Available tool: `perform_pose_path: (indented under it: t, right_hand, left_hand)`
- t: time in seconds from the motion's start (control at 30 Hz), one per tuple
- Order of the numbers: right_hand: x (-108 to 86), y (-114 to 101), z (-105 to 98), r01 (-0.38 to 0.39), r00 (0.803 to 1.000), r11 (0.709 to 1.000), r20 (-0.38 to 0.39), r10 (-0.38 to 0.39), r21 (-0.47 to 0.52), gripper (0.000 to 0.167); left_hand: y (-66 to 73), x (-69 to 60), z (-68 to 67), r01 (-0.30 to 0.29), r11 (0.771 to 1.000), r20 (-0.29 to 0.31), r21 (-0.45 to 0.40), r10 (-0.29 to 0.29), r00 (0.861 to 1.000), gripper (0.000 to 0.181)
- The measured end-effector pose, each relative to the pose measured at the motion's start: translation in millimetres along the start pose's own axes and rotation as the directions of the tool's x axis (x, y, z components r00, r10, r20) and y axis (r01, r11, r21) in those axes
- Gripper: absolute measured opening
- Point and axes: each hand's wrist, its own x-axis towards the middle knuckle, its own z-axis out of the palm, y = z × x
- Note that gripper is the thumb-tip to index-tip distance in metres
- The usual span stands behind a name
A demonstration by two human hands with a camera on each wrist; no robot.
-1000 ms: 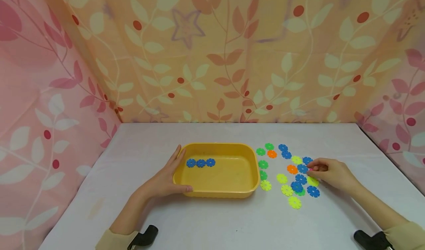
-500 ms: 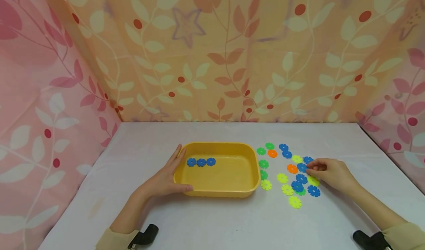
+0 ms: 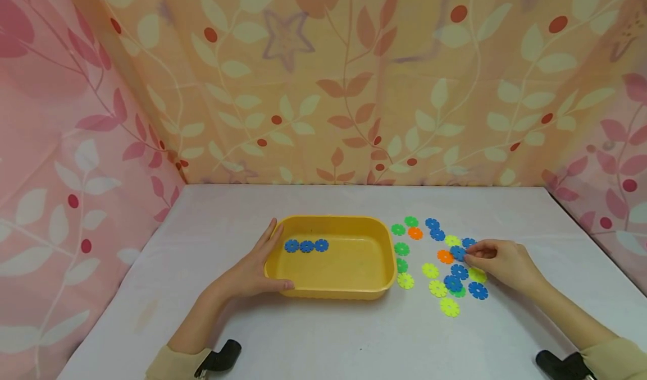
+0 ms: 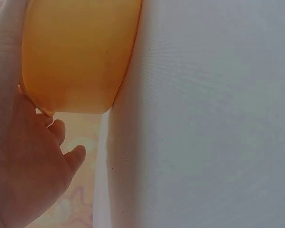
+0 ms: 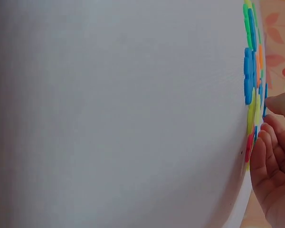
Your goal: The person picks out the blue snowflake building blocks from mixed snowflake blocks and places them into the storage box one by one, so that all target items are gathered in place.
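A yellow plastic tray (image 3: 333,296) stands mid-table, with three blue flower-shaped discs (image 3: 306,246) in a row inside. My left hand (image 3: 253,268) rests against the tray's left end, fingers spread and thumb over the near rim. In the left wrist view, that hand (image 4: 35,161) lies beside the tray's wall (image 4: 80,57), some fingertips apart from it. My right hand (image 3: 505,262) pinches a blue flower-shaped disc (image 3: 457,253) between thumb and fingers, over the scattered pieces. The right wrist view shows this disc edge-on (image 5: 266,97) at the fingertips of the hand (image 5: 278,175).
Several loose discs lie right of the tray: green (image 3: 401,249), orange (image 3: 415,233), yellow (image 3: 449,307) and blue (image 3: 477,290), some overlapping. A red piece (image 5: 249,147) shows in the right wrist view. Patterned curtains (image 3: 323,116) stand behind the white table (image 3: 354,340).
The blue disc at my right fingertips has lifted and shifted slightly left, now partly covering an orange disc. My left hand and the tray have stayed in place.
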Motion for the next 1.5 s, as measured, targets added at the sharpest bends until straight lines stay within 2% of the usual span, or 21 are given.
perform_pose_path:
  t: [0.17, 0.33, 0.6, 0.9, 1.13, 1.23, 1.5]
  right_hand:
    - [2.2, -9.3, 1.2, -0.046, 0.999, 0.996, 0.01, 0.045, 0.071, 0.041]
    - [4.7, -27.2, 1.2, -0.096, 0.995, 0.975, 0.052, 0.088, 0.199, 0.046]
    - [13.5, -57.6, 5.9, -0.105, 0.993, 0.936, 0.078, 0.084, 0.335, 0.049]
    - [21.5, -92.3, 18.6, -0.013, 0.996, 0.908, 0.09, -0.027, 0.418, 0.041]
    - [28.0, -123.5, 32.9, -0.008, 0.988, 0.888, 0.139, -0.063, 0.46, 0.039]
    - [32.2, -137.6, 40.0, 0.008, 0.982, 0.879, 0.16, -0.095, 0.477, 0.035]
    - [44.6, -175.2, 62.7, 0.138, 0.954, 0.883, 0.178, -0.24, 0.449, 0.021]
  left_hand:
    - [-0.4, -0.2, -0.2, -0.007, 1.0, -0.001, -0.007, 0.007, 1.0, 0.121]
    - [-0.6, -0.5, -0.6, -0.011, 1.0, -0.004, -0.013, 0.011, 1.0, 0.121]
    - [0.1, 0.0, -0.4, -0.007, 1.0, -0.003, -0.008, 0.007, 1.0, 0.121]
    - [2.0, -0.2, -0.5, 0.008, 1.0, 0.004, -0.013, -0.008, 1.0, 0.121]
    - [1.0, 0.6, 0.3, 0.003, 1.0, 0.002, -0.012, -0.003, 1.0, 0.121]
    - [1.0, 0.1, 0.1, 0.003, 1.0, 0.002, -0.013, -0.003, 1.0, 0.121]
    - [0.0, -0.3, 0.3, -0.002, 1.0, -0.006, -0.01, 0.002, 1.0, 0.121]
